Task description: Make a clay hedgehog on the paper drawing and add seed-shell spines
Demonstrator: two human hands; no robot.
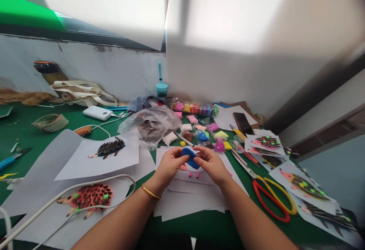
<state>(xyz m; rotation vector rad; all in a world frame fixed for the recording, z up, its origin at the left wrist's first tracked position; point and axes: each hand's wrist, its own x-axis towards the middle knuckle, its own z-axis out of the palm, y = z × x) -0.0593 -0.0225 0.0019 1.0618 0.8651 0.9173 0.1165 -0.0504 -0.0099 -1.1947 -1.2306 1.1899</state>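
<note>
Green desk (72,115) against a pale wall (128,67), strewn with small coloured packets (203,136) and hedgehog pictures (99,196). Left hand (171,162) and right hand (209,162) together pinch a flattened blue piece (190,158) between them, over a white sheet (184,179) with pink feet (197,175) on it. Red-and-yellow-handled scissors (251,172) lie to the right, near several of those pictures

Pale blinds (222,33) (lit in patches) hang by a scuffed wall (122,69).

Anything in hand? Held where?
Flat blue clay piece, by opposite edges: left hand on its left side, right hand on its right.
</note>
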